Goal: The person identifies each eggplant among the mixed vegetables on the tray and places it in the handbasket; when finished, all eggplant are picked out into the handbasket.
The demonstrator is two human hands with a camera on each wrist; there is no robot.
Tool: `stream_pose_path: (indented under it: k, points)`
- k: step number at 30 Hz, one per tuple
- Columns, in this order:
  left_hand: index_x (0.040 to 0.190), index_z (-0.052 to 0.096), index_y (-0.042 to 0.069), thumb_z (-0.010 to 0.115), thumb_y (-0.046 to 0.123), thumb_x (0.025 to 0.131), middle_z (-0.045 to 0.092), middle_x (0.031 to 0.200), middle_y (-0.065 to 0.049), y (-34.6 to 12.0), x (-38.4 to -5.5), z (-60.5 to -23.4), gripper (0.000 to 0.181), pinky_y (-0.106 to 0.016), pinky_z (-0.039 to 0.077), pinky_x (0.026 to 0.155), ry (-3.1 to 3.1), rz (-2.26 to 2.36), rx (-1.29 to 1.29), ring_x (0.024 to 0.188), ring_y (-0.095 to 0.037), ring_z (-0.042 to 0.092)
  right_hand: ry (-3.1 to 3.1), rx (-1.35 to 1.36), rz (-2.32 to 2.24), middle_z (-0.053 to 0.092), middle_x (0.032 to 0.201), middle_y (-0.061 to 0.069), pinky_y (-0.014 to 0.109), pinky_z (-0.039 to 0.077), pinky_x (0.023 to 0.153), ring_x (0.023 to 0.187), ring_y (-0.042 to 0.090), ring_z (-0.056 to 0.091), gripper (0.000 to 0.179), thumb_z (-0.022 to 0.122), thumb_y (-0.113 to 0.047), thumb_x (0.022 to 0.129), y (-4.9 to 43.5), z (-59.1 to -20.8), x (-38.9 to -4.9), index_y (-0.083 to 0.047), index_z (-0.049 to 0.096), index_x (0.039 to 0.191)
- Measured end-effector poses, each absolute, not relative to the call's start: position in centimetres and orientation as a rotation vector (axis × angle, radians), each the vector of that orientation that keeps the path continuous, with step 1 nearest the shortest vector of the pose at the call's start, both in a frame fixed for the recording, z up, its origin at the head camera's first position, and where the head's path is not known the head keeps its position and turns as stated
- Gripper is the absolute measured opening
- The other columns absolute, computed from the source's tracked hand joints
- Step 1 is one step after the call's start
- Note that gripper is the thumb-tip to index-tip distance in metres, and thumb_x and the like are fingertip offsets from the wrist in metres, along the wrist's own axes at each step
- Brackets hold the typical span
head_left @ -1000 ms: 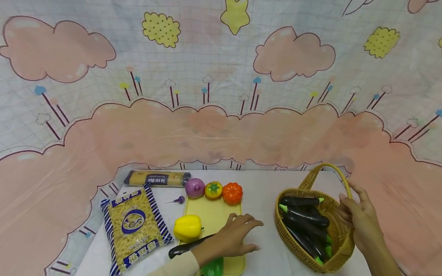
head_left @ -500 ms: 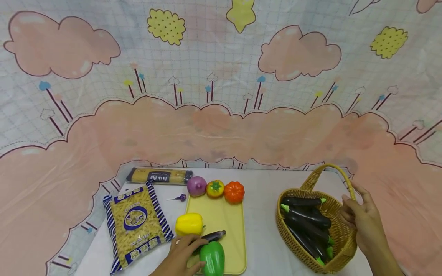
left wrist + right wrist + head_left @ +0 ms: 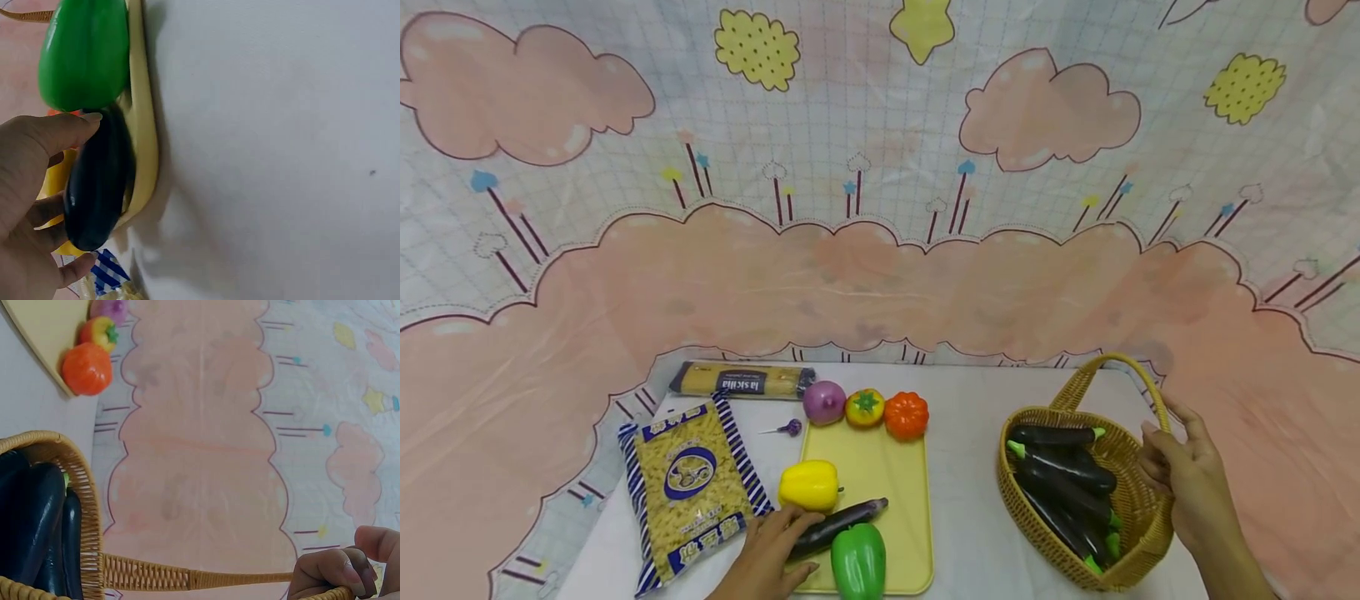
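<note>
A dark eggplant (image 3: 838, 527) lies slanted across the yellow tray (image 3: 910, 517). My left hand (image 3: 767, 550) is at its near-left end; in the left wrist view the thumb lies on one side of the eggplant (image 3: 100, 181) and the fingers curl along the other. Beside it on the tray rests a green bell pepper (image 3: 859, 560), with a yellow bell pepper (image 3: 808, 486) behind. My right hand (image 3: 1191, 483) grips the handle of a wicker basket (image 3: 1011, 492), its fingertips partly hidden. Several eggplants (image 3: 1063, 483) with green stems fill the basket's left side.
An onion (image 3: 824, 403), a yellow-red tomato-like vegetable (image 3: 865, 408) and an orange pumpkin (image 3: 906, 417) line the tray's far edge. To the left are a pasta bag (image 3: 692, 492), a spaghetti pack (image 3: 741, 380) and a small purple-headed pick (image 3: 790, 427). A patterned cloth hangs behind.
My left hand has swung from over the tray's right side back left to the eggplant's near end, uncovering the green pepper. My right hand stays on the basket handle.
</note>
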State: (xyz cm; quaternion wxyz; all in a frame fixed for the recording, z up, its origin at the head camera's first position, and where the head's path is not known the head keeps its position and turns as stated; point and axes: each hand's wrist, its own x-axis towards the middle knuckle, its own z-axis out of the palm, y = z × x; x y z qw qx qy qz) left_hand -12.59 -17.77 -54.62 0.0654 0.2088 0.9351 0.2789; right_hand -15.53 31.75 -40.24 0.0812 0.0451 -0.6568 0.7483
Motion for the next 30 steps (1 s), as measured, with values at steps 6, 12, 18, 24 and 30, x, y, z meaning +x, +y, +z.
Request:
stream_pose_path:
  k: [6, 12, 18, 24, 30]
  points:
    - [0.130, 0.059, 0.015, 0.081, 0.021, 0.080, 0.056, 0.122, -0.006, -17.5, -12.7, -55.6, 0.056, -0.051, 0.039, 0.085, 2.829, 0.835, 0.596, 0.104, -0.028, 0.056, -1.971, 0.139, 2.233, 0.037, 0.060, -0.003, 0.033, 0.014, 0.050, 0.051, 0.021, 0.014, 0.044, 0.042, -0.007, 0.105, 31.8, -40.1, -15.6, -0.025, 0.025, 0.142]
    - [0.131, 0.057, 0.011, 0.078, 0.014, 0.082, 0.056, 0.124, -0.010, -17.5, -12.7, -56.3, 0.053, -0.053, 0.044, 0.086, 2.814, 0.889, 0.552, 0.105, -0.031, 0.056, -1.975, 0.149, 2.224, 0.036, 0.060, -0.002, 0.033, 0.015, 0.050, 0.051, 0.022, 0.015, 0.044, 0.042, -0.006, 0.105, 31.8, -39.9, -15.8, -0.024, 0.025, 0.142]
    - [0.129, 0.058, 0.009, 0.077, 0.012, 0.083, 0.055, 0.120, -0.008, -17.9, -12.7, -55.6, 0.050, -0.051, 0.047, 0.084, 2.777, 0.938, 0.584, 0.103, -0.030, 0.056, -1.961, 0.132, 2.238, 0.026, 0.060, 0.004, 0.033, 0.015, 0.051, 0.052, 0.021, 0.015, 0.045, 0.043, -0.007, 0.105, 31.7, -39.9, -15.7, -0.025, 0.026, 0.142]
    - [0.128, 0.060, 0.010, 0.078, 0.011, 0.082, 0.056, 0.125, -0.014, -18.1, -12.5, -53.9, 0.049, -0.057, 0.047, 0.086, 2.742, 1.010, 0.550, 0.109, -0.035, 0.056, -1.944, 0.147, 2.246, 0.025, 0.061, 0.004, 0.033, 0.014, 0.050, 0.053, 0.021, 0.014, 0.046, 0.043, -0.006, 0.104, 31.6, -39.8, -15.7, -0.023, 0.025, 0.144]
    - [0.127, 0.061, 0.017, 0.077, 0.010, 0.083, 0.056, 0.116, -0.001, -18.0, -12.2, -51.4, 0.047, -0.046, 0.051, 0.082, 2.822, 1.034, 0.480, 0.101, -0.022, 0.056, -1.928, 0.155, 2.271, 0.023, 0.061, 0.004, 0.033, 0.014, 0.050, 0.053, 0.021, 0.013, 0.045, 0.042, -0.005, 0.104, 31.7, -40.0, -15.6, -0.023, 0.025, 0.142]
